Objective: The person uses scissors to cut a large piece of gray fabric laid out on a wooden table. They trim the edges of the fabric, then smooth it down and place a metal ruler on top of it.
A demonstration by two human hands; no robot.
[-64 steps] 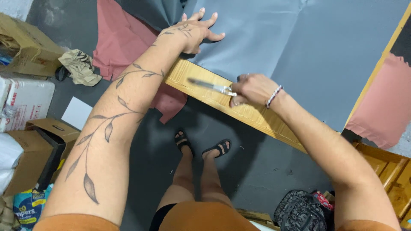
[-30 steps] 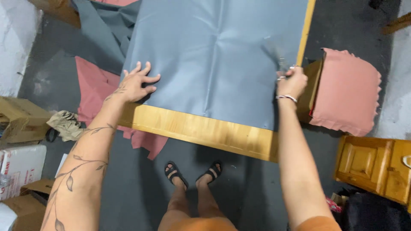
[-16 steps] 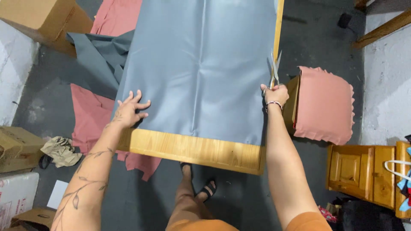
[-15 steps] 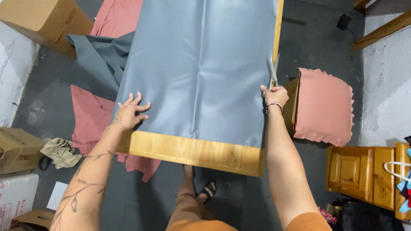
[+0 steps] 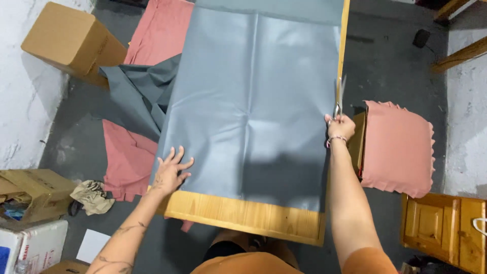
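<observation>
A large grey sheet of fabric (image 5: 253,101) lies spread over a wooden table (image 5: 243,215). My left hand (image 5: 171,170) rests flat with fingers apart on the sheet's near left corner. At the sheet's right edge, my right hand (image 5: 340,126) grips a pair of scissors (image 5: 339,96) whose blades point away from me along the table's right side. A bracelet sits on my right wrist. My left forearm bears a leaf tattoo.
Pink fabric (image 5: 152,45) and a crumpled grey piece (image 5: 139,94) lie on the floor at left. A pink cushion (image 5: 398,147) sits on a wooden stand at right, near a wooden cabinet (image 5: 446,231). Cardboard boxes (image 5: 66,40) stand along the left wall.
My view has swung up and away over the table. My right hand with the scissors has moved farther along the sheet's right edge. My left hand stays pressed on the near left corner.
</observation>
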